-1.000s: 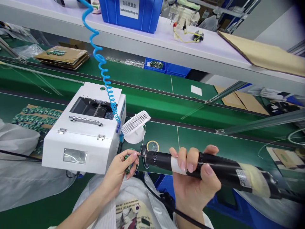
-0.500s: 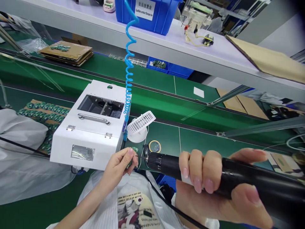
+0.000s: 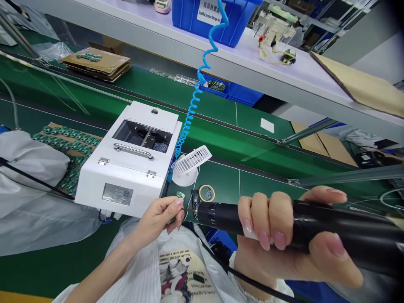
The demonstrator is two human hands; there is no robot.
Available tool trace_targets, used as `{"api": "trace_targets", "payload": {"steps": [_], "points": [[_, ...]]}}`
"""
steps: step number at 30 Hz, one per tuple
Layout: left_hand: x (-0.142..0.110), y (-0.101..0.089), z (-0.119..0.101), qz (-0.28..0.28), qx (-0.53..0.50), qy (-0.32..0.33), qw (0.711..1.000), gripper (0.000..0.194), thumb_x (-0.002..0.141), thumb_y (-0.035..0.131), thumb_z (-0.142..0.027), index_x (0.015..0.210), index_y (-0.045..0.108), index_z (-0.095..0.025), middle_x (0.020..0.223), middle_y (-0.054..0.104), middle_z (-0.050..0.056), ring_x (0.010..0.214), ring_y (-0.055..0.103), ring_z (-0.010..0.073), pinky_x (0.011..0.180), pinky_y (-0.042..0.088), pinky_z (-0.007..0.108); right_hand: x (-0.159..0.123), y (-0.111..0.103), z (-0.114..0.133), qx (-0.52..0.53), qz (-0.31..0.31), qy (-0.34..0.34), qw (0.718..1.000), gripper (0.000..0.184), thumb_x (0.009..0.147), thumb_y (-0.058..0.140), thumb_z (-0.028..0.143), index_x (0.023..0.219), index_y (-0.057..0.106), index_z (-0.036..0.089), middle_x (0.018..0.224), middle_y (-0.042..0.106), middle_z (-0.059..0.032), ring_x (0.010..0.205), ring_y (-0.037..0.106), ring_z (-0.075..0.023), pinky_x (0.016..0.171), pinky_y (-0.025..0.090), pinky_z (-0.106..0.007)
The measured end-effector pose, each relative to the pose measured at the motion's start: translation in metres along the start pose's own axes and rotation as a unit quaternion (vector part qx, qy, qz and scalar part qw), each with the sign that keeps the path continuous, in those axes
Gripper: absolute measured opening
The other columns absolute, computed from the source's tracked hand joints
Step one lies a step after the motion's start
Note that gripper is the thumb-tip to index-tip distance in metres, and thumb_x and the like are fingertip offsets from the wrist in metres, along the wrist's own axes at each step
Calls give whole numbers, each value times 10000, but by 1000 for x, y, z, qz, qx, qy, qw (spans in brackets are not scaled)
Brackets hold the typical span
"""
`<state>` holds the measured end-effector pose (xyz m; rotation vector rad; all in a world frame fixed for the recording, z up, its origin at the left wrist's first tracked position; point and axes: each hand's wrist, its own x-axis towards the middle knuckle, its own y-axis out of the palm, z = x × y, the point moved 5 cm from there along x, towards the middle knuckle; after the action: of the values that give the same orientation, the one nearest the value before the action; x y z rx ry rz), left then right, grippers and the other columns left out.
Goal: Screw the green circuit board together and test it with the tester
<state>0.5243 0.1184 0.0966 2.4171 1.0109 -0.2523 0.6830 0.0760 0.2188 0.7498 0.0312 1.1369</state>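
Note:
My right hand (image 3: 271,229) is wrapped around a black electric screwdriver (image 3: 221,215), which lies nearly level with its bit toward the left. My left hand (image 3: 167,214) is closed in a pinch near the bit's tip. Under its fingers a bit of a green circuit board (image 3: 172,219) shows; most of that board is hidden. Another small green piece (image 3: 180,195) appears just beyond the fingertips. Whether the bit touches anything in the left hand cannot be made out. Behind the screwdriver's nose sits a roll of tape (image 3: 207,193) with small metal pieces inside its ring.
A white screw feeder machine (image 3: 126,168) stands left of my hands, with a coiled blue hose (image 3: 192,107) hanging beside it. Rows of green boards (image 3: 69,139) lie farther left, beside a person's white sleeve (image 3: 34,164). A shelf holding a blue bin (image 3: 189,25) crosses above.
The view has shifted, so the bench and machine appear farther right. The gap between the screwdriver's bit and my left fingertips looks smaller. The blue hose's upper part has swung right.

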Motion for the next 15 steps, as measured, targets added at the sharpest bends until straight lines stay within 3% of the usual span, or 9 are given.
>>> {"api": "trace_targets", "payload": {"steps": [5,7,10,12,15], "points": [[-5,4,3,31,-12,-46,998,517,881,545,-616,623,559,-168,544,522,-12,427,366,67,437,199,232,9,4,-5,-11,16,24,1000,205,807,605,359,997,614,284,444,311,122,296,252,-65,353,345,-224],[-6,7,3,11,-63,-45,997,487,877,541,-636,837,662,-166,591,563,3,466,397,86,450,229,234,13,2,-5,-26,2,16,1000,198,800,626,416,946,617,282,428,294,127,283,231,-65,340,336,-228],[-8,8,2,-48,-169,-46,983,605,885,512,-659,1218,612,-164,791,666,71,622,503,130,549,367,246,14,-1,-1,-46,-22,2,999,225,789,645,488,898,618,293,417,301,128,278,230,-69,336,338,-240],[-9,8,6,-72,-235,-65,967,602,897,525,-627,1210,629,-124,917,670,110,729,536,148,631,419,257,12,-1,1,-47,-24,-7,999,237,795,635,504,901,615,292,417,320,127,279,254,-72,338,342,-244],[-9,9,12,-86,-307,-78,945,472,888,617,-521,1098,678,-103,910,619,86,756,521,143,679,437,258,5,7,3,-47,5,-19,999,263,808,629,521,919,610,283,422,386,120,286,324,-80,354,363,-251]]}}
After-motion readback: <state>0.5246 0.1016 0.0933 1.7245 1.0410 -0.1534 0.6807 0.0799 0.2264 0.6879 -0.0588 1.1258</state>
